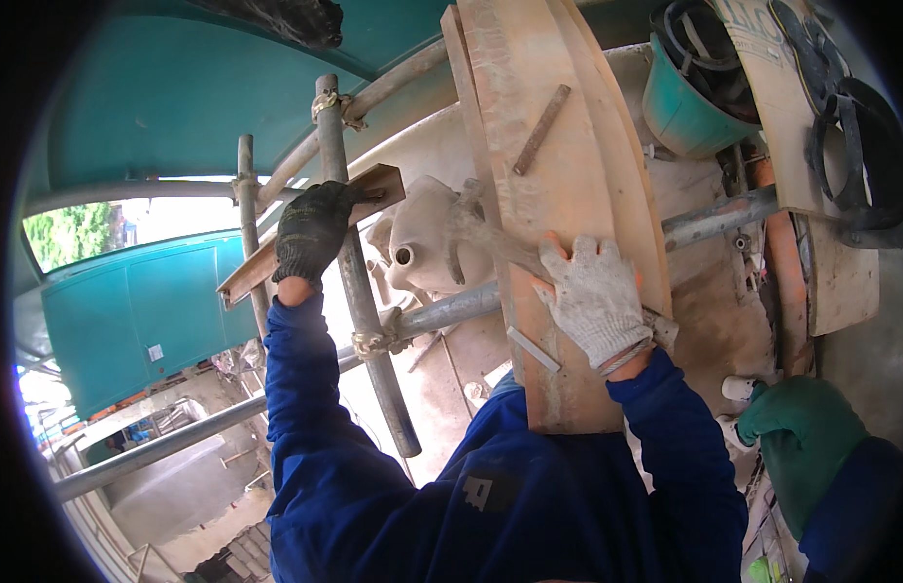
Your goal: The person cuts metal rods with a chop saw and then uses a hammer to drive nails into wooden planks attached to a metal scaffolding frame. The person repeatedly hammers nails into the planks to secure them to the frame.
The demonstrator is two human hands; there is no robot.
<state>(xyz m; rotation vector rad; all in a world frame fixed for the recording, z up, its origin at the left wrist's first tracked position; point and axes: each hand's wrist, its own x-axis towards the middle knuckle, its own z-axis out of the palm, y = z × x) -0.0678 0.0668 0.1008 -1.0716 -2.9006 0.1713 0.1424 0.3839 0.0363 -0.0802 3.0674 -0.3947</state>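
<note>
My left hand (314,231), in a black glove, is closed round a brown steel angle bar (252,272) beside an upright scaffold pole (352,262). The bar slants up to the right, with its end just past the pole. My right hand (597,293), in a dusty white glove, is closed over the handle of a mortar-caked hammer (510,251). The hammer lies across a wooden plank (558,209), its head past the left edge. A short rusty rod (541,130) and a small pale strip (533,348) also rest on the plank.
Horizontal scaffold tubes (451,309) pass under the plank. At the upper right are a green bucket (690,107) and black straps (860,155) on a board. Another person's green-gloved hand (797,428) is at the right. Teal panels (140,321) stand at the left.
</note>
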